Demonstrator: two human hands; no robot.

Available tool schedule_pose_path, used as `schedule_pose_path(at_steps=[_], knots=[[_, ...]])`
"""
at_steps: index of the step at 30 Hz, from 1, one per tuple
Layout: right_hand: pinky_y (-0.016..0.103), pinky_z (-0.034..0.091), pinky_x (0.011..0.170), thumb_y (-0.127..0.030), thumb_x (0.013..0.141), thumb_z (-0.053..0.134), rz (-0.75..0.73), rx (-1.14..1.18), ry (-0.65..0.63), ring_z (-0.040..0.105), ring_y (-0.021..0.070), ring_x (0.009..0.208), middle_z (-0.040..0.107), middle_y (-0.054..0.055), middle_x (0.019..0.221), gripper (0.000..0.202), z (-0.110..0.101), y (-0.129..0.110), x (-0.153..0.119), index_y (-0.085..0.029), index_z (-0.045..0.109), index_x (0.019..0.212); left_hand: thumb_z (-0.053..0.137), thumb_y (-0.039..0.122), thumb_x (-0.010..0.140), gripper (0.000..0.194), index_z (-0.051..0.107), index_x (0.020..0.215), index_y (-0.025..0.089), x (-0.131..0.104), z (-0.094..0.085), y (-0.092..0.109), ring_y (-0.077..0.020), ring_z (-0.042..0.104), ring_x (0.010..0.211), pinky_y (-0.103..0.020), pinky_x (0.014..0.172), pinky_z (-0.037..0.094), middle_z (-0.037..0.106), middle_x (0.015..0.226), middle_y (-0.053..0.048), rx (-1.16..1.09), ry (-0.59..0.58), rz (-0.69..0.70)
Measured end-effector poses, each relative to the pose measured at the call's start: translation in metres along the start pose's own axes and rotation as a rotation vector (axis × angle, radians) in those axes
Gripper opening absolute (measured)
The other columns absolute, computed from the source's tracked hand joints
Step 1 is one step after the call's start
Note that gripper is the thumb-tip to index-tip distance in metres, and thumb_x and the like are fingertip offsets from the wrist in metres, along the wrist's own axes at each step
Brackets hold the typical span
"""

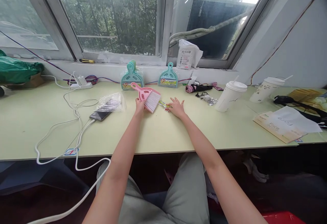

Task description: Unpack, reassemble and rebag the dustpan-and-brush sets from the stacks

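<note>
Windows (114, 16) back a pale desk (158, 132); around its middle, the pink brush set (143, 94) slants in the left hand (140, 105), fingers closed on one edge. It looks light, stiff and smooth; its handle (134, 85) seems the surest hold, the bristles (152, 101) softer. Right hand (176, 108) fingers spread at a thin, probably bendable label (162, 104); whether they pinch it, I cannot tell.

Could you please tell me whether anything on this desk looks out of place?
The white charging cable from the phone looks out of place: it droops over the front edge of the desk, where it might snag.
</note>
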State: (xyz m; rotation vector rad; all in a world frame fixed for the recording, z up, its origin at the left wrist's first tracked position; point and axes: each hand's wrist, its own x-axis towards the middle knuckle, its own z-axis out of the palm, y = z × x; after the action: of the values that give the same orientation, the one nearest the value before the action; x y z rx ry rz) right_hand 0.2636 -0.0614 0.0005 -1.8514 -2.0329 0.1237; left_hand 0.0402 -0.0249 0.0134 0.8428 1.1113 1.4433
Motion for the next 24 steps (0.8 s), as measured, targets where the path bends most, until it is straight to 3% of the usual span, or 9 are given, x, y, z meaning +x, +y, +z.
schedule_pose_path(at_steps=[3, 6, 9, 11, 13, 15, 18, 21, 24], knots=[[0.064, -0.011, 0.105, -0.045, 0.087, 0.054, 0.053, -0.089, 0.128, 0.02, 0.0302, 0.14, 0.041, 0.01, 0.144, 0.031, 0.0, 0.002, -0.001, -0.022, 0.07, 0.101, 0.062, 0.016, 0.078, 0.03, 0.041, 0.099, 0.023, 0.001, 0.0, -0.002, -0.0149, 0.059, 0.101, -0.029, 0.084, 0.051, 0.057, 0.112, -0.005, 0.03, -0.017, 0.026], [0.063, -0.008, 0.106, -0.044, 0.088, 0.051, 0.16, -0.045, 0.263, 0.033, 0.0314, 0.132, 0.053, 0.014, 0.132, 0.033, -0.006, 0.003, -0.001, -0.018, 0.07, 0.093, 0.063, 0.018, 0.079, 0.03, 0.04, 0.098, 0.022, 0.002, 0.002, -0.008, -0.0147, 0.059, 0.101, -0.029, 0.084, 0.051, 0.057, 0.112, -0.005, 0.043, -0.019, 0.038], [0.06, 0.005, 0.107, -0.048, 0.093, 0.034, 0.326, 0.175, 0.375, 0.054, 0.0271, 0.112, 0.064, 0.014, 0.115, 0.045, -0.017, -0.007, -0.002, -0.018, 0.066, 0.103, 0.065, 0.023, 0.078, 0.031, 0.04, 0.097, 0.021, -0.002, 0.012, -0.021, -0.0152, 0.06, 0.101, -0.03, 0.084, 0.051, 0.058, 0.111, -0.006, 0.055, -0.036, 0.011], [0.059, 0.01, 0.107, -0.05, 0.095, 0.023, 0.356, 0.267, 0.403, 0.057, 0.0254, 0.107, 0.065, 0.014, 0.112, 0.052, -0.021, -0.021, -0.005, -0.018, 0.061, 0.113, 0.067, 0.029, 0.078, 0.033, 0.041, 0.097, 0.021, -0.007, 0.02, -0.029, -0.0162, 0.061, 0.1, -0.031, 0.084, 0.051, 0.058, 0.11, -0.007, 0.026, -0.096, -0.02], [0.06, 0.005, 0.107, -0.054, 0.094, 0.023, 0.265, 0.233, 0.366, 0.046, 0.0276, 0.124, 0.058, 0.014, 0.127, 0.055, -0.021, -0.04, -0.011, -0.021, 0.055, 0.123, 0.069, 0.034, 0.077, 0.038, 0.042, 0.099, 0.02, -0.013, 0.027, -0.033, -0.0168, 0.062, 0.098, -0.031, 0.083, 0.051, 0.059, 0.11, -0.008, -0.039, -0.18, -0.029], [0.064, -0.001, 0.106, -0.058, 0.092, 0.028, 0.158, 0.152, 0.246, 0.019, 0.0296, 0.141, 0.036, 0.014, 0.147, 0.058, -0.015, -0.058, -0.016, -0.022, 0.048, 0.133, 0.073, 0.036, 0.074, 0.043, 0.043, 0.101, 0.02, -0.018, 0.03, -0.032, -0.0167, 0.063, 0.097, -0.031, 0.083, 0.052, 0.06, 0.111, -0.008, -0.109, -0.234, -0.016], [0.065, -0.006, 0.105, -0.058, 0.093, 0.024, 0.09, 0.131, 0.046, -0.012, 0.0266, 0.144, 0.001, 0.013, 0.157, 0.066, -0.005, -0.077, -0.022, -0.017, 0.03, 0.145, 0.078, 0.031, 0.068, 0.052, 0.042, 0.103, 0.021, -0.021, 0.029, -0.026, -0.0167, 0.063, 0.096, -0.031, 0.083, 0.052, 0.059, 0.115, -0.008, -0.149, -0.262, 0.008], [0.065, -0.005, 0.107, -0.053, 0.095, 0.015, 0.15, 0.256, -0.052, -0.019, 0.0243, 0.142, -0.008, 0.014, 0.156, 0.068, 0.002, -0.084, -0.019, -0.009, 0.02, 0.148, 0.08, 0.025, 0.065, 0.058, 0.039, 0.106, 0.021, -0.024, 0.027, -0.021, -0.0183, 0.063, 0.099, -0.034, 0.085, 0.052, 0.058, 0.117, -0.009, -0.125, -0.293, 0.04], [0.063, -0.001, 0.108, -0.051, 0.096, 0.01, 0.316, 0.426, -0.082, -0.019, 0.0252, 0.142, -0.006, 0.015, 0.156, 0.068, 0.002, -0.082, -0.011, -0.008, 0.023, 0.147, 0.081, 0.023, 0.062, 0.063, 0.038, 0.108, 0.021, -0.028, 0.028, -0.02, -0.0212, 0.06, 0.106, -0.038, 0.09, 0.05, 0.057, 0.119, -0.01, -0.081, -0.316, 0.064]])
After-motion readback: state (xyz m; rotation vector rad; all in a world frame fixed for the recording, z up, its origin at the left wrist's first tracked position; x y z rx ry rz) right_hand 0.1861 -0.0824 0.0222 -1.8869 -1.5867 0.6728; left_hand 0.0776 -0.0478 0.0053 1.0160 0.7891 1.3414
